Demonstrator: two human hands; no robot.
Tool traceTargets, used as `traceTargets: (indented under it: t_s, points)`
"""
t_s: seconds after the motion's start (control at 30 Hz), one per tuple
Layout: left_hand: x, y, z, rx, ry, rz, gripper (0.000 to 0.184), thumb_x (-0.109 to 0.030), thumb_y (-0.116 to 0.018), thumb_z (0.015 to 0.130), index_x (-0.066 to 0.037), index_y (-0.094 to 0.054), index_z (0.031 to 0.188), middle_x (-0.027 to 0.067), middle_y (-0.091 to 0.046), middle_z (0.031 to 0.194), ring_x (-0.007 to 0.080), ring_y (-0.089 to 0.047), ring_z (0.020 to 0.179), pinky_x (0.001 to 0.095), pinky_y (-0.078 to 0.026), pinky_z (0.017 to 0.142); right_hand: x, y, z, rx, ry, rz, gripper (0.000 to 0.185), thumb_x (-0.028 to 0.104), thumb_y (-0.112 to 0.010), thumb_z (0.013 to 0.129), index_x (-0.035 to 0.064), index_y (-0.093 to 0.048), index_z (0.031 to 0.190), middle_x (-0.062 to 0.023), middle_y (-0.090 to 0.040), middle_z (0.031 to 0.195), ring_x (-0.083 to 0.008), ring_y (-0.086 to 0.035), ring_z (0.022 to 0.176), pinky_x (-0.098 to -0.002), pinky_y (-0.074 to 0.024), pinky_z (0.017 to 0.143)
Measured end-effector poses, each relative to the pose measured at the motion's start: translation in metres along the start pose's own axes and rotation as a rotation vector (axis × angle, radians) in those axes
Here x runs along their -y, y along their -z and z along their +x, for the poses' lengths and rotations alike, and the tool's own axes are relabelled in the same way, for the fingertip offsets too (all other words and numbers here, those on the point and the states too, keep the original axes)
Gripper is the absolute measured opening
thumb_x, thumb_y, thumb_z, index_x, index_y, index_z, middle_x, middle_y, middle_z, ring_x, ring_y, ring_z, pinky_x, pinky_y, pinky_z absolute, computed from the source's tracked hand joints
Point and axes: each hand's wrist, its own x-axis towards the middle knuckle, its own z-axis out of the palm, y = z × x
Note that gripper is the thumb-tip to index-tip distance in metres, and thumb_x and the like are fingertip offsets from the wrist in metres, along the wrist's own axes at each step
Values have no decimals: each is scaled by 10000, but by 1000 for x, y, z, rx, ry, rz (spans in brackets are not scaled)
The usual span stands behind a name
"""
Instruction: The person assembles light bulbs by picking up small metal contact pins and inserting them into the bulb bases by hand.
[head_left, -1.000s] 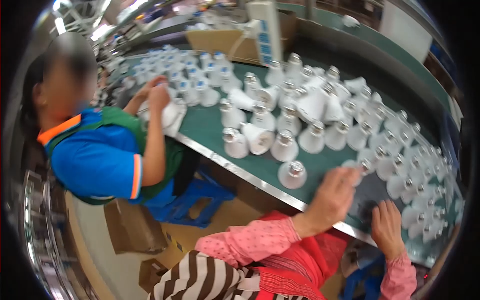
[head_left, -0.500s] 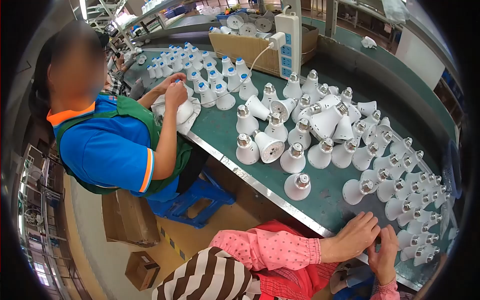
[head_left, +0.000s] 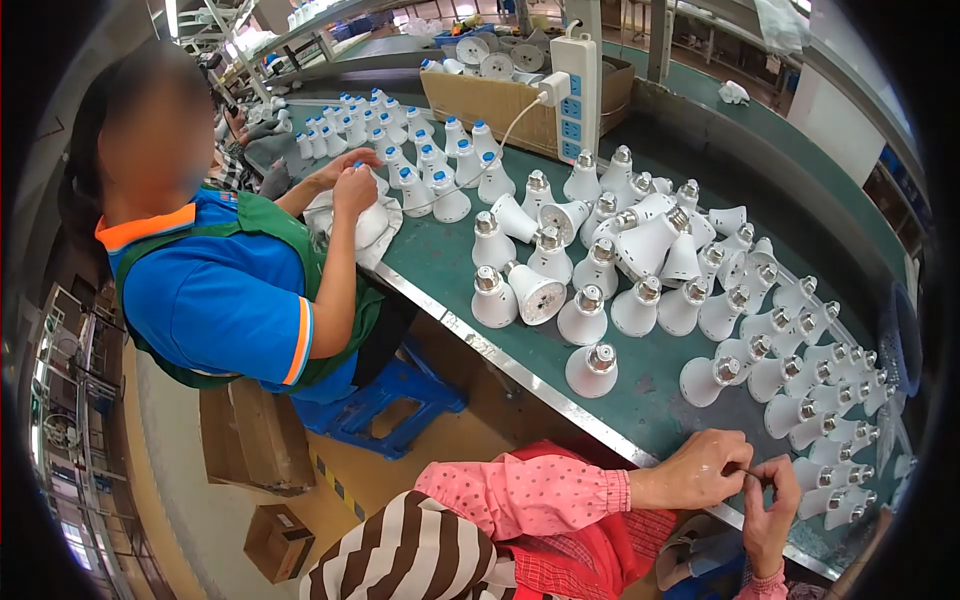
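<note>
A small dark thing (head_left: 752,476) is being pinched by the left hand (head_left: 695,470) and the right hand (head_left: 769,508) over the edge of the surface (head_left: 655,402), near white bulbs (head_left: 706,383). Fine finger work is being done, it seems; a steady grip is being called for next.

"Can you read any lettering?"
"None; the white bulbs (head_left: 493,308) around the centre bear tiny dark marks, too small to decipher; the small carton (head_left: 270,550) at lower left has a dark printed patch, equally unreadable."
"And the power strip (head_left: 589,92), upper centre?"
"Blue socket panels (head_left: 571,108); nothing legible there either."
</note>
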Motion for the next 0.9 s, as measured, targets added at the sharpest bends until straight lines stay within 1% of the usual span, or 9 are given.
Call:
traceTargets:
  t_s: [0.07,0.17,0.27,0.37,0.47,0.57,0.67,0.77,0.9]
  points:
    - [1,2,-2,28,-9,86,80,-55,-641,868,4,-589,884,162,-551,879,388,-583,849,496,-473,732,-10,-3,-4,-16,-63,71,132,-67,-653,849,3,-545,878,-83,-531,816,-180,-528,722,-308,-425,657]
    - [-6,-1,-8,-134,-178,217,104,-48,-653,865,1,-577,918,166,-556,933,394,-586,897,483,-484,754,7,-5,-1,-22,-3,-15,135,-62,-659,852,0,-540,864,-78,-530,807,-178,-523,701,-307,-423,656]
    - [7,-9,-12,-73,-232,271,134,-39,-660,858,-2,-571,951,169,-552,969,394,-578,914,473,-494,778,12,-5,0,-16,-45,-42,135,-60,-660,853,-3,-537,858,-78,-534,806,-178,-521,688,-311,-422,652]
    - [4,-5,-14,-61,-259,300,121,-37,-658,853,-4,-568,927,164,-554,949,401,-576,913,483,-492,771,11,-5,-2,3,-89,0,131,-60,-659,853,-5,-541,859,-83,-537,800,-183,-523,677,-312,-423,645]
    - [1,-3,-11,-62,-198,205,111,-32,-654,836,6,-557,873,165,-557,894,401,-579,885,494,-477,741,22,-7,-1,6,-179,52,114,-34,-657,875,-5,-547,869,-64,-534,794,-166,-511,754,-314,-421,707]
    - [-2,-1,-8,-93,-115,73,118,-35,-640,809,21,-536,807,167,-550,823,396,-572,823,498,-450,691,30,-12,0,-63,1,-47,122,-41,-670,864,-3,-554,864,-49,-540,790,-146,-515,751,-305,-422,705]
    - [-2,1,-6,-88,-69,7,142,-55,-631,777,26,-517,759,172,-543,774,392,-555,750,494,-429,654,22,-13,1,-52,60,-38,137,-70,-679,826,-8,-558,847,-82,-547,782,-181,-546,682,-322,-437,633]
    - [-2,6,-5,-39,-9,-33,144,-83,-644,761,16,-539,751,170,-557,769,391,-558,726,488,-431,639,15,-11,3,-7,-23,32,121,-56,-670,818,0,-565,835,-86,-550,762,-199,-553,668,-320,-441,625]
    - [0,8,-3,-86,-48,51,90,-75,-653,751,-6,-602,780,169,-593,782,387,-593,722,465,-469,645,4,-6,7,-6,21,40,90,-33,-663,811,6,-582,820,-83,-565,746,-202,-560,654,-313,-453,624]
